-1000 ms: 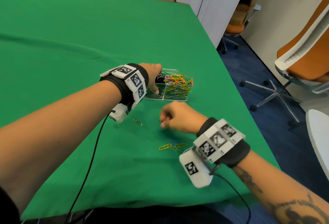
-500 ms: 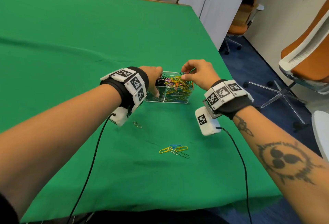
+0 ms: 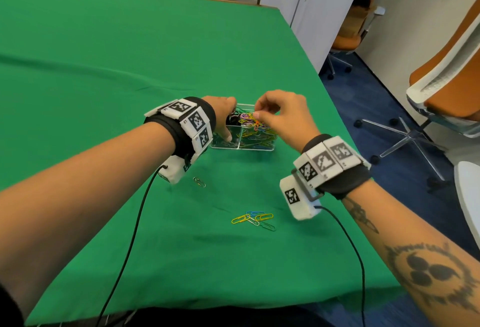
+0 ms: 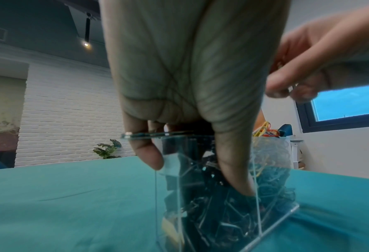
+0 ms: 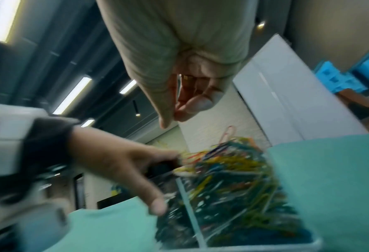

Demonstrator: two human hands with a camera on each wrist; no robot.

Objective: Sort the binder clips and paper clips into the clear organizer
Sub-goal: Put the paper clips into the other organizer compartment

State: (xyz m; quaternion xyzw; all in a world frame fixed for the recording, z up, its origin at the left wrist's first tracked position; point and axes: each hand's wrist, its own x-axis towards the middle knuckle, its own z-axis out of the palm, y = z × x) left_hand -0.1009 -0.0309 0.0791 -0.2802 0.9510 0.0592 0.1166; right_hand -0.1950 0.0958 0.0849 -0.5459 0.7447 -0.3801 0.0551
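Observation:
The clear organizer (image 3: 255,147) stands on the green cloth. Its right compartment is heaped with coloured paper clips (image 3: 255,125); black binder clips (image 3: 233,119) fill the left one. My left hand (image 3: 230,125) grips the organizer's left end, thumb down the near wall (image 4: 168,187) and fingers over the rim. My right hand (image 3: 257,112) hovers over the paper-clip heap (image 5: 233,170), fingers curled and thumb meeting forefinger; whether a clip sits between them I cannot tell. Several loose coloured paper clips (image 3: 253,220) lie nearer me, and one silver clip (image 3: 199,182) lies below my left wrist.
The table's right edge (image 3: 324,108) drops to a blue carpet just past the organizer. Orange office chairs (image 3: 441,92) stand to the right. Black cables (image 3: 135,222) trail from both wrist units toward me across the cloth.
My right hand rose from the cloth near the loose clips, carried a green clip to the organizer, and now sits farther left over the heap. The left hand has kept its grip.

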